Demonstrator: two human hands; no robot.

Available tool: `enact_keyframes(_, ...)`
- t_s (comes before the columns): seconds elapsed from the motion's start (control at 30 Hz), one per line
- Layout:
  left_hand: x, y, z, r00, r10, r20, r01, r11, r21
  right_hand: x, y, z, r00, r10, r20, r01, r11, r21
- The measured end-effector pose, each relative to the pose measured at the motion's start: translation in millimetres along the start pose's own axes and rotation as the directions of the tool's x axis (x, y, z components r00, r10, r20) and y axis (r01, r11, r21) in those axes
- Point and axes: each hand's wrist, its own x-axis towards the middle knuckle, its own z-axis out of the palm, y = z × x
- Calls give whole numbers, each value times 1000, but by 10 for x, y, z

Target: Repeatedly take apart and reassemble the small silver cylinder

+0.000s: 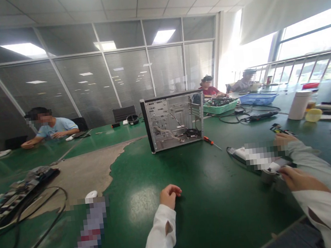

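My left hand [170,195] rests on the green table with its fingers curled together and nothing visible in them. Farther back stands an open computer case [175,121], its metal frame, loose cables and a black fan showing. An orange-handled screwdriver [209,140] lies by the case's lower right corner. On the right, my right hand [303,180] has its fingers closed beside a silver cylindrical container [268,175]; what they grip is blurred. A white object [257,157], partly pixelated, lies just beyond that container.
Another person's sleeve [320,167] runs beside my right arm, that person's hand [285,141] near a small green board. Circuit boards [21,192] and looped cables lie left. Green [221,107] and blue baskets [258,99], a power tool [261,116] and a white bottle [299,105] stand back right.
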Motion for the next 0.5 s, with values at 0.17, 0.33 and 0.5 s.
enact_keyframes(0.17, 7, -14, -1, 1000, 11, 10, -11, 1000, -6, 41, 128, 5, 980, -51, 193, 42, 998, 52)
enact_keyframes(0.33, 12, -26, 2, 1000, -2, 11, 2, 1000, 12, 6, 34, -102, 983, -76, 170, 63, 995, 79)
enact_keyframes(0.5, -2, -2, -1, 1000, -6, 10, 6, 1000, 12, 1, -40, -231, 969, 19, 248, -41, 996, 84)
